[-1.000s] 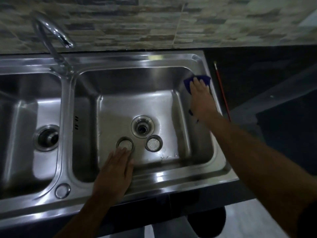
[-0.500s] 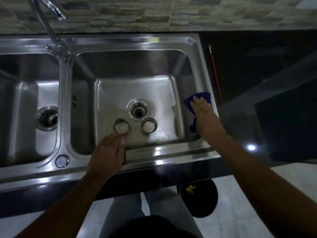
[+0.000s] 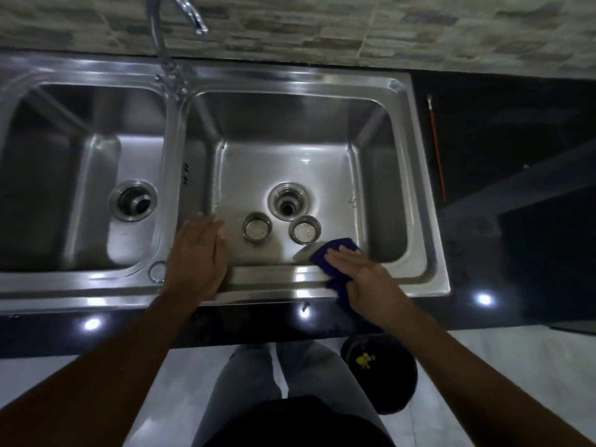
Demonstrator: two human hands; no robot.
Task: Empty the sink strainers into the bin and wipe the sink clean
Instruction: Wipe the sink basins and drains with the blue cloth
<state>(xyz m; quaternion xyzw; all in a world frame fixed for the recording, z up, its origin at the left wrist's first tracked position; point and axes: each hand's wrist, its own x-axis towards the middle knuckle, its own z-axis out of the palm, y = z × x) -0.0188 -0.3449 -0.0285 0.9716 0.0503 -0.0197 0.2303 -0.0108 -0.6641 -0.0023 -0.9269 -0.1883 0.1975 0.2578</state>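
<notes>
A steel double sink (image 3: 290, 82) fills the view. In the right basin two round strainers lie on the floor just in front of the open drain (image 3: 289, 203): one on the left (image 3: 256, 228), one on the right (image 3: 304, 234). My right hand (image 3: 364, 282) presses a blue cloth (image 3: 338, 250) flat against the basin's near wall and front rim. My left hand (image 3: 196, 256) rests flat with fingers apart on the front rim at the basin's near-left corner, holding nothing.
The tap (image 3: 171, 37) rises behind the divider. The left basin has its own drain (image 3: 133, 200). A thin red stick (image 3: 437, 146) lies on the dark counter to the right. A black bin (image 3: 380, 372) with yellow scraps stands on the floor below.
My right hand has slid the cloth from the right wall down along to the near wall. My left hand has shifted left, away from the left strainer. The camera has tilted down.
</notes>
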